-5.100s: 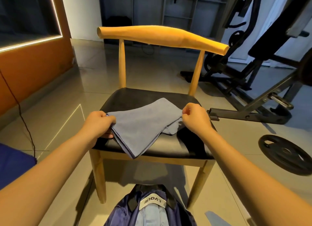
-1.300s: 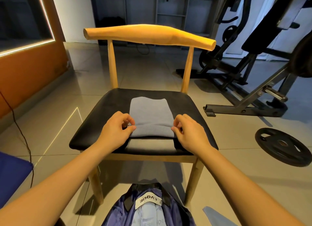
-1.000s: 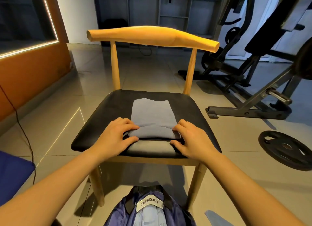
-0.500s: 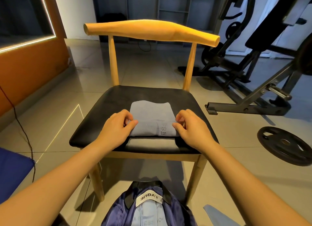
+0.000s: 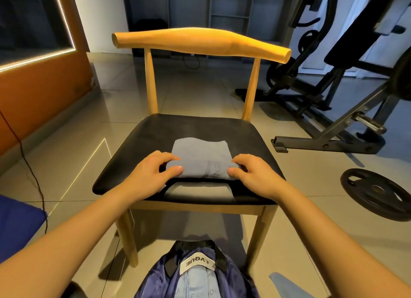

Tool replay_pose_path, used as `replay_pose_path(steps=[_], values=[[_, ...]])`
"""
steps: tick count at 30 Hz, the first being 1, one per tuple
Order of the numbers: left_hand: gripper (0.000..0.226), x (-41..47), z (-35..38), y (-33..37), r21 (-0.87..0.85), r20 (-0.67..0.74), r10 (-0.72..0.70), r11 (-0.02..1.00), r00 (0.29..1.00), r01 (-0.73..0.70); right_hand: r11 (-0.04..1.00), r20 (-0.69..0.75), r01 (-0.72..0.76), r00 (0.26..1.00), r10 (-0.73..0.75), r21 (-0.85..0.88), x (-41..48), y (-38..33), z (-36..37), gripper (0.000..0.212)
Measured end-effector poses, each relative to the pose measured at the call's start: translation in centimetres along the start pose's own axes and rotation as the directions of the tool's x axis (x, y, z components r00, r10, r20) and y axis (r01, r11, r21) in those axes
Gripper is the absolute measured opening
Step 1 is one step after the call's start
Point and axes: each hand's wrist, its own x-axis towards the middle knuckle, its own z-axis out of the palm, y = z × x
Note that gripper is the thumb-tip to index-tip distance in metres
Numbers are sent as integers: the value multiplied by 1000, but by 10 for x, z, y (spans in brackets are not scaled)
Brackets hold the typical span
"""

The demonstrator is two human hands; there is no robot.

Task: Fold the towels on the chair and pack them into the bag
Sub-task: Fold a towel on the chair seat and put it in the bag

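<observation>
Towel: a grey-blue towel [image 5: 201, 158], folded into a small thick pad, lies at the centre of the frame on the front half of the chair seat; its near fold faces the camera, with a woven band and faint lettering on it.
Left hand: the left hand [image 5: 151, 175] grips the towel's near-left corner, thumb [image 5: 175, 169] on the front fold, fingers curled over the top.
Right hand: the right hand [image 5: 252, 175] mirrors it on the near-right corner, thumb pressed to the fold, fingers bent onto the top layer.
Arms: both bare forearms run in from the lower corners of the frame and converge on the towel, wrists just above the seat's front edge.
Chair: a wooden chair [image 5: 200, 42] with a curved top rail and a glossy black seat that reflects the towel.
Bag: a dark blue bag [image 5: 198, 275] stands open on the floor at the bottom centre, below the seat, white label at its mouth, pale blue cloth inside.
Room: grey tiled floor; orange wall panel with a lit strip at upper left; a weight bench [image 5: 347, 111] at right, a weight plate [image 5: 375, 193] flat on the floor at centre right.
</observation>
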Motion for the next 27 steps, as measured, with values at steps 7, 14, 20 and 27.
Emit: replay_pose_path(steps=[7,14,20,27], values=[[22,5,11,2,51,-116,-22,998,993,29,999,-281,-22,960,15,-24,6,-7,17,14],[12,7,18,7,84,-385,164,986,908,-142,912,-279,131,927,-251,-388,4,-13,29,34],[52,4,3,-2,140,-172,247,964,954,-225,969,-203,103,968,-150,-223,11,-5,22,33],[33,28,12,2,-75,-155,-42,997,987,30,968,-362,24,925,-116,-249,23,-11,29,34]])
